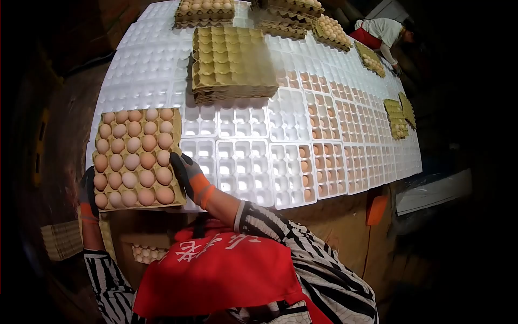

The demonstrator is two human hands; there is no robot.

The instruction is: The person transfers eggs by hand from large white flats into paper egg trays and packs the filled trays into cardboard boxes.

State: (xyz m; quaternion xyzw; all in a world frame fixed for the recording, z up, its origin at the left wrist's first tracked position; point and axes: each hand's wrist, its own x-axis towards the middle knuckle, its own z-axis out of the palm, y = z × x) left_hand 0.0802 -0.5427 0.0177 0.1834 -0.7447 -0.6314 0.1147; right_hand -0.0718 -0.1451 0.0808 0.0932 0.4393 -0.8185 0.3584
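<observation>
A full egg tray (178, 141) of yellowish cardboard, loaded with rows of brown eggs (133, 144), is between my two gloved hands at the table's left front. My left hand (88, 186) grips its left edge, the fingers mostly hidden behind it. On the opposite edge, my right hand (190, 175) is closed, with dark-coated fingers against the cardboard. White foam egg trays (244, 171) lie to the right of the held tray, their cups bare. Farther right, some foam trays have brown eggs (328, 162) in their cups.
A stack of cardboard egg trays (229, 65) stands mid-table. More egg-filled trays (204, 6) are stacked at the back. A co-worker (380, 35) bends over the far right edge, near partly filled cardboard trays (396, 119). Below the table are more eggs (148, 254).
</observation>
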